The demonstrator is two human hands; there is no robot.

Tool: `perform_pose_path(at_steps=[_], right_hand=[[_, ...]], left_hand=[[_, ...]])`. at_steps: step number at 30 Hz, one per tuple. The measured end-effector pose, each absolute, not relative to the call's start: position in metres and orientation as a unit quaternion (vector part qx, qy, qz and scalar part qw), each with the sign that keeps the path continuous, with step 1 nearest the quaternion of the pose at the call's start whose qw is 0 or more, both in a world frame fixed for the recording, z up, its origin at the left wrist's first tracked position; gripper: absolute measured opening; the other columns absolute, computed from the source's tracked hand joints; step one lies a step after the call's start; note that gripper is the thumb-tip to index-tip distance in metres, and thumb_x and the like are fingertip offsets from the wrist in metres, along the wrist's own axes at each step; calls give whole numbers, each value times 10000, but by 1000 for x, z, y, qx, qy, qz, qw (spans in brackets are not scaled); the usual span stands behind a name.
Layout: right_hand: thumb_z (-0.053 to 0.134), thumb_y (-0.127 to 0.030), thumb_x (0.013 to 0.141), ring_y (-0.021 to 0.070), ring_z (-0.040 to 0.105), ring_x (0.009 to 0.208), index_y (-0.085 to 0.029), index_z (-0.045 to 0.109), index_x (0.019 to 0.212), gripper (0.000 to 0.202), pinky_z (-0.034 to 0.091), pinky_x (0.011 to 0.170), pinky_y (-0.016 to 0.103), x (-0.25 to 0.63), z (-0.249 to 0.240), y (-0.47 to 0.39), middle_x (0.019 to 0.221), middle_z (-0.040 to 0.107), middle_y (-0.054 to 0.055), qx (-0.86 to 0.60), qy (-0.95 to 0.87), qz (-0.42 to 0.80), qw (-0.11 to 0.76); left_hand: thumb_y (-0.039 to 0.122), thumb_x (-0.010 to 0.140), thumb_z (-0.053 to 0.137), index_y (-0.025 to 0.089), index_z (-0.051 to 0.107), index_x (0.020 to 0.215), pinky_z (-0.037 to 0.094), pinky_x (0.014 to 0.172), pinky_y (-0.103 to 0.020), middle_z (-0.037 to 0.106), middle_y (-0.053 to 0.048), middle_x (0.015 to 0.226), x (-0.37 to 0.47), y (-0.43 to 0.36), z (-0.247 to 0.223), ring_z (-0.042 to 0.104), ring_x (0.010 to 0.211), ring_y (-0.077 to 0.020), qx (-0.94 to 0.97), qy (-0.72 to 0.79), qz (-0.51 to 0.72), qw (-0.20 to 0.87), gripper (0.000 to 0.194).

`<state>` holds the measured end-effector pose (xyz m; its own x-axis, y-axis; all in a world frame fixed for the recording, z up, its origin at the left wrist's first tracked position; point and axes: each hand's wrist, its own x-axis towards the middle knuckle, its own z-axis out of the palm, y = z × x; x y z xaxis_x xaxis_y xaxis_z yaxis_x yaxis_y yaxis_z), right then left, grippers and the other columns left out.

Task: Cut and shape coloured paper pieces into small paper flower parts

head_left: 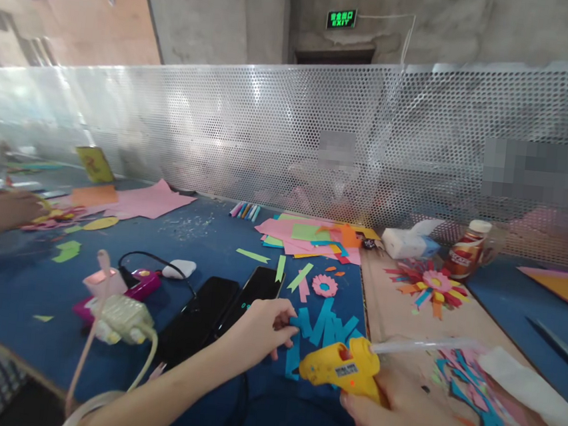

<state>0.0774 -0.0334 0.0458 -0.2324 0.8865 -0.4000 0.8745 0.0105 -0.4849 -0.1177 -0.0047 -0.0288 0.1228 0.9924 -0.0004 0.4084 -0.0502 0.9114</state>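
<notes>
My left hand (260,328) is closed in a pinch at the end of a blue paper strip (293,358). Wrapped around the handle of a yellow hot glue gun (342,366), my right hand (390,407) points its nozzle left, close to that strip. A clear glue stick (419,344) juts from the gun's back. Just beyond lies a loose pile of blue paper strips (326,324), some notched at the end. Behind the pile are a pink paper flower with a blue centre (325,285) and several light green strips (300,278).
Two phones (198,318) and a power strip with plugs (126,315) lie left of my left arm. A finished-looking paper rosette (435,284), tissue pack (409,242) and bottle (467,251) stand at right. Coloured paper (306,235) lies before a perforated metal screen (251,136). Another person's hand (10,210) is far left.
</notes>
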Motion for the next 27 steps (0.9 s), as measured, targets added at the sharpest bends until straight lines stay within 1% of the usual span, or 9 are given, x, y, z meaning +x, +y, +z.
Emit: perform_pose_path(at_steps=[3,6,10,16,18,22,25,27], right_hand=[[462,-283,712,142,576,546,-182,530,629,148,371,477,199,77,47,-34,572,630,9,-622,-714,321,9],[467,-306,713,145,579,562,-184,547,687,148,369,475,196,80,44,-33,599,637,6,-615,-715,333,6],[429,-308,737,125,572,553,-206,564,732,170,349,451,179,89,37,-32,620,634,-18,-561,-738,373,39],[403,-285,752,106,528,545,-202,563,737,180,307,428,171,92,41,-32,632,601,-16,-532,-758,376,41],[405,-274,749,96,496,539,-203,551,714,166,306,429,165,92,44,-33,639,582,-22,-513,-770,377,54],[424,-264,738,80,425,493,-195,522,634,158,282,421,170,93,42,-33,586,521,-38,-500,-789,353,63],[446,-296,737,72,377,449,-188,525,614,181,232,399,191,96,35,-31,549,493,-40,-510,-797,317,61],[452,-355,745,73,385,445,-187,537,627,222,211,398,200,98,31,-30,555,505,-34,-521,-798,298,59]], left_hand=[[246,680,503,163,472,747,436,328,-171,508,22,589,-118,-5,-29,635,589,-182,631,553,362,407,111],[243,680,505,161,473,750,431,321,-163,504,24,582,-117,-5,-29,638,593,-184,631,552,363,406,112],[251,675,507,162,478,751,431,319,-165,514,24,572,-118,-5,-29,639,590,-188,630,553,365,405,121],[268,673,507,164,484,743,438,324,-174,548,9,590,-117,-6,-28,638,586,-187,631,554,369,399,127],[268,674,504,165,483,737,439,326,-174,547,9,586,-117,-7,-28,639,588,-187,632,553,369,398,122],[269,675,508,166,481,732,445,332,-177,525,19,570,-117,-7,-26,636,583,-184,636,549,367,399,120],[260,676,505,168,477,731,439,327,-174,513,22,573,-117,-7,-26,636,584,-184,638,548,366,398,111],[257,676,502,169,476,727,435,325,-172,511,23,575,-117,-7,-27,637,584,-185,639,547,365,399,106]])
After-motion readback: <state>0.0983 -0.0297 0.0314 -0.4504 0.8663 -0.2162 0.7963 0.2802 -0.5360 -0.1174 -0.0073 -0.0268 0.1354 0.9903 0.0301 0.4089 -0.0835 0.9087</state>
